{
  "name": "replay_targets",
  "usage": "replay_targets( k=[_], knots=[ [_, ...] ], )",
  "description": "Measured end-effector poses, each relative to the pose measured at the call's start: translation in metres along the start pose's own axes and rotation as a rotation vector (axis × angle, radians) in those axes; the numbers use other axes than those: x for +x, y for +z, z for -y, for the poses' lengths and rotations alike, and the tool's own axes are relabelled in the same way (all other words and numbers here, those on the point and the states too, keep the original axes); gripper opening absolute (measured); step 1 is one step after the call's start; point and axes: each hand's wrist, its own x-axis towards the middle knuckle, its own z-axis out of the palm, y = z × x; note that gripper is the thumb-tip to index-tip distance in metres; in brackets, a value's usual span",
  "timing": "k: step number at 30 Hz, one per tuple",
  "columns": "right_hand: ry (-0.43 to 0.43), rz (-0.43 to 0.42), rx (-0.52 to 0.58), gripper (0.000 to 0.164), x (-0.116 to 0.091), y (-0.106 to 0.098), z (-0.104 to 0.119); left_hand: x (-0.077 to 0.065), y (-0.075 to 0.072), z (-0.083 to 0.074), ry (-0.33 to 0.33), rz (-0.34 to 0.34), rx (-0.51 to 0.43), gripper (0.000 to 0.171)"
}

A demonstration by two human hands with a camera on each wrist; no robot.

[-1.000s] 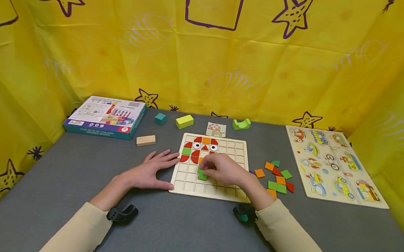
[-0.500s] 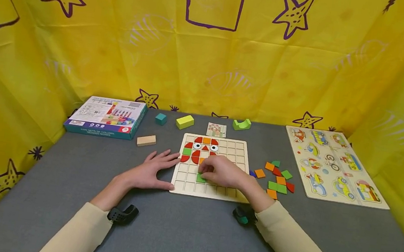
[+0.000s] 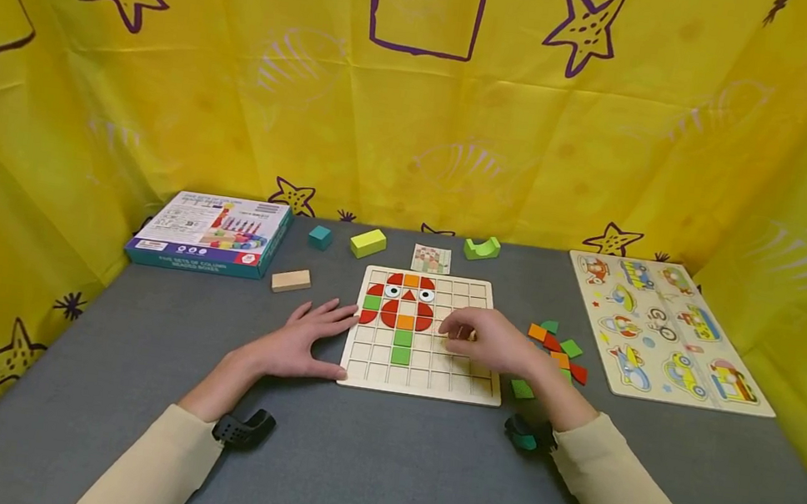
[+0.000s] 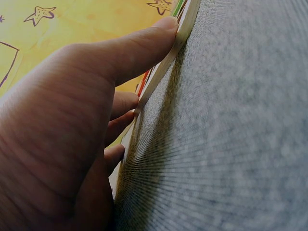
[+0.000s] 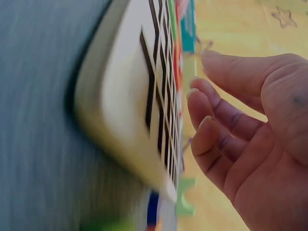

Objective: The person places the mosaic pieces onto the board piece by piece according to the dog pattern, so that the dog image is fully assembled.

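My left hand (image 3: 305,343) is spread at the left side of the wooden grid board (image 3: 433,382). In the left wrist view its thumb and fingertips touch the board's edge. On the grid lie a red-and-white owl-like face of tiles (image 3: 407,313), an orange tile (image 3: 406,322) beneath it, and two green square tiles (image 3: 402,347) in a column below that. Over the right part of the board hovers my right hand (image 3: 494,340), its fingers loosely bent. The right wrist view shows a gap between thumb and fingers with nothing held there.
Loose green, orange and red tiles (image 3: 571,348) lie right of the board, partly behind the right forearm. A picture card (image 3: 432,260), a yellow block (image 3: 368,243) and a green arch (image 3: 482,249) stand behind. A box (image 3: 209,232) is at left, a picture puzzle (image 3: 665,335) at right.
My right hand has moved away from the green tiles toward the board's right side, leaving both lying in the grid column. The left hand has stayed at the board's edge.
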Motion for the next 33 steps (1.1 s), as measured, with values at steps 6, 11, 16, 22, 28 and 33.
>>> replay_targets(
  k=[6, 11, 16, 22, 28, 33],
  knots=[
    [0.037, -0.081, -0.031, 0.017, -0.022, -0.021, -0.022, 0.0, 0.0, 0.0, 0.002, 0.0, -0.001, 0.092],
    [0.104, -0.102, -0.03, 0.018, -0.04, -0.036, -0.035, -0.001, 0.0, -0.001, 0.001, 0.0, 0.003, 0.092],
    [0.119, -0.094, -0.041, 0.018, -0.058, -0.043, -0.044, 0.0, 0.0, 0.0, 0.004, -0.003, 0.004, 0.092],
    [0.104, -0.052, -0.041, 0.019, -0.076, -0.044, -0.048, 0.0, 0.001, 0.001, -0.003, 0.0, 0.013, 0.092],
    [0.088, 0.011, -0.005, 0.02, -0.09, -0.043, -0.045, 0.001, 0.002, 0.002, -0.014, 0.006, 0.023, 0.093],
    [0.041, 0.054, 0.012, 0.022, -0.097, -0.04, -0.045, 0.001, 0.002, 0.002, -0.005, 0.003, 0.015, 0.093]
  ],
)
